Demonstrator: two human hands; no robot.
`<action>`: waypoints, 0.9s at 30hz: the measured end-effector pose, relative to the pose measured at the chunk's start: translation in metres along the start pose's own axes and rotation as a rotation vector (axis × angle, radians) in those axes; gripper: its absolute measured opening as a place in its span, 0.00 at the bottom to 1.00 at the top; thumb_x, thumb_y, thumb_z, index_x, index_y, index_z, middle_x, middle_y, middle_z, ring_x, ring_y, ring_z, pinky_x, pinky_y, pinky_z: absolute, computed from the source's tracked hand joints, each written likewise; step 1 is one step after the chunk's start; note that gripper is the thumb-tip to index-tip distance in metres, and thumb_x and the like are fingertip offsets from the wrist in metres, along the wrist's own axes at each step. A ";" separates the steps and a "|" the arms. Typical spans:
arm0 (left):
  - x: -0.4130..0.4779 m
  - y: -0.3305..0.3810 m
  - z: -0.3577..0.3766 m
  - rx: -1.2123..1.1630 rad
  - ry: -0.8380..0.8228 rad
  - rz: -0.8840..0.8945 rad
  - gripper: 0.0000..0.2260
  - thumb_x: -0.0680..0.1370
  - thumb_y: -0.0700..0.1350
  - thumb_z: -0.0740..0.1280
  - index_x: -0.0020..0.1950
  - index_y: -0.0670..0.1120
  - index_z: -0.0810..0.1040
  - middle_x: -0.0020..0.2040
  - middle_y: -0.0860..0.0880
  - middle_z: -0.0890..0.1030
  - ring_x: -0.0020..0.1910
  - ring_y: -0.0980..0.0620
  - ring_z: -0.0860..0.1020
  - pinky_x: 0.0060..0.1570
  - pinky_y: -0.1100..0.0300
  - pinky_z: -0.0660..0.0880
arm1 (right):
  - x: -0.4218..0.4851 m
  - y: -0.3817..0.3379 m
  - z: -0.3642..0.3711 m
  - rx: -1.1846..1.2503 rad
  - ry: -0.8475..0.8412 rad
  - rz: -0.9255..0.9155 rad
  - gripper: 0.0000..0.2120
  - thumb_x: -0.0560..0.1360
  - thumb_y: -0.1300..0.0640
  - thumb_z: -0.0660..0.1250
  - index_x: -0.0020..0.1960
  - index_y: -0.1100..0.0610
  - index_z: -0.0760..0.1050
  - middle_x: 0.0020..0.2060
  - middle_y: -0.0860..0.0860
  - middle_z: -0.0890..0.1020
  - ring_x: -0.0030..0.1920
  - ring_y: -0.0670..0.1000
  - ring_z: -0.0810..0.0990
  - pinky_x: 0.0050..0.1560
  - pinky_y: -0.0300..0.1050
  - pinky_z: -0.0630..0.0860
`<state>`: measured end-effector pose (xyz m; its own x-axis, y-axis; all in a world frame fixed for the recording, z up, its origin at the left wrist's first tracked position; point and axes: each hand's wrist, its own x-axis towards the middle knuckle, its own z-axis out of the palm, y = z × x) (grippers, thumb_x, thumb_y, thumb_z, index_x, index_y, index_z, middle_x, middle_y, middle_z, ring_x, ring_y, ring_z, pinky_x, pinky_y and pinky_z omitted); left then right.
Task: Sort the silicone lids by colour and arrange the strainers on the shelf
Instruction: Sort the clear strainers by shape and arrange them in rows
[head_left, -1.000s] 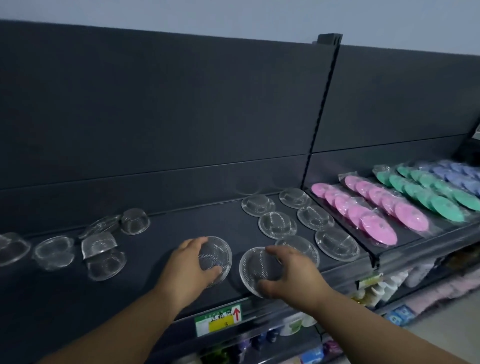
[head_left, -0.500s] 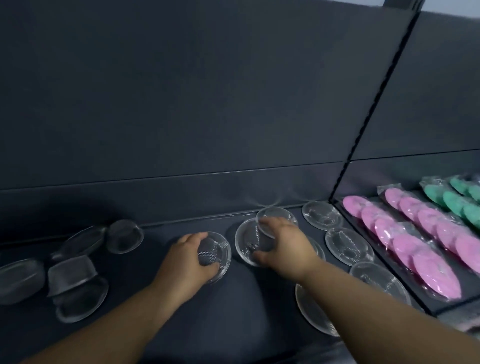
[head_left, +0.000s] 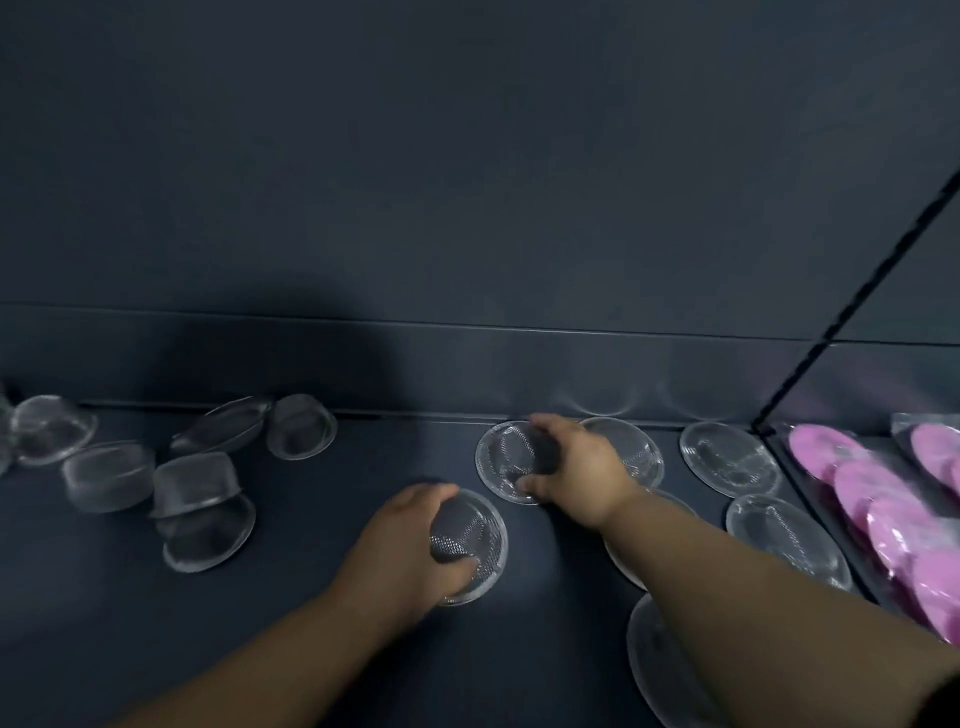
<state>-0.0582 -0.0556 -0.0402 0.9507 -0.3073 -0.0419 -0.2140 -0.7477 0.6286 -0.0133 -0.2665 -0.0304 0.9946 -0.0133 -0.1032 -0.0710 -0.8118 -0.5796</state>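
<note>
I find nothing readable: no print on the dark grey shelf (head_left: 78, 597), the round wire-mesh strainers (head_left: 727, 457) beside my grip, or the wrapped pink round lids (head_left: 821, 447) further right.

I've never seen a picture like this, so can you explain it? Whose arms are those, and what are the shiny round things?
Those are a person's two arms, not a machine. The camera sits on their head and looks down, so you see what they see. The left hand holds a round mesh strainer; the right hand holds another strainer farther back on the dark shelf. At the left lie jumbled strainers, at the right neat strainers. At the far right sit pink lids in clear wrapping.
</note>
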 end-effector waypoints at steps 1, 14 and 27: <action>-0.001 0.003 0.003 0.004 0.005 0.000 0.33 0.69 0.53 0.74 0.71 0.53 0.66 0.68 0.56 0.69 0.66 0.60 0.68 0.55 0.77 0.56 | -0.001 0.003 -0.002 0.036 -0.003 0.000 0.37 0.67 0.54 0.76 0.72 0.49 0.65 0.66 0.48 0.74 0.66 0.49 0.72 0.66 0.37 0.65; -0.020 0.046 0.047 -0.072 -0.039 0.024 0.34 0.65 0.51 0.77 0.68 0.56 0.68 0.60 0.62 0.67 0.59 0.64 0.68 0.51 0.85 0.57 | -0.053 0.048 -0.034 0.272 0.199 -0.099 0.17 0.74 0.67 0.66 0.56 0.48 0.74 0.42 0.42 0.80 0.45 0.45 0.81 0.54 0.29 0.73; -0.001 0.049 0.051 -0.031 0.058 0.022 0.32 0.67 0.49 0.76 0.69 0.51 0.69 0.66 0.54 0.71 0.63 0.59 0.69 0.55 0.75 0.58 | -0.082 0.038 -0.026 0.194 0.060 -0.121 0.16 0.74 0.64 0.66 0.61 0.52 0.76 0.48 0.44 0.80 0.46 0.42 0.80 0.52 0.20 0.68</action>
<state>-0.0809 -0.1219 -0.0485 0.9575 -0.2878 0.0170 -0.2287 -0.7226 0.6523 -0.0954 -0.3117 -0.0234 0.9991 0.0381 0.0209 0.0413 -0.6821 -0.7301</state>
